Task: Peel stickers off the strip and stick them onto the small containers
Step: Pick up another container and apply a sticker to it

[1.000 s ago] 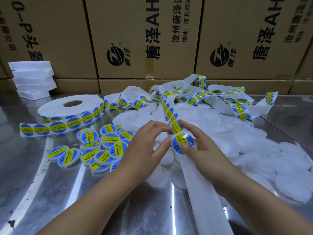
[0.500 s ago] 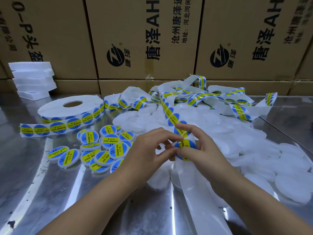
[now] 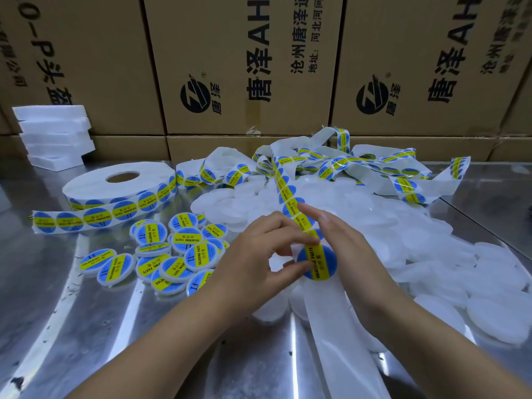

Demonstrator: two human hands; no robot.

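Many labelled containers [image 3: 187,239], left grip [image 3: 259,256] pinching stickered container [image 3: 316,262]

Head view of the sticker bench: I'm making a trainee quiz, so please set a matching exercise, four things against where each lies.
Things
1. large white roll of blue-and-yellow stickers
2. stack of white foam blocks
3. cluster of labelled round containers
4. heap of unlabelled white round containers

Places
A. far left, against the brown cardboard boxes
B. spread over the right side of the steel table
C. just left of the left hand, which pinches another labelled container
D. left of centre, loose end trailing leftward

Pairs: 1-D, 2-A, 3-C, 4-B.
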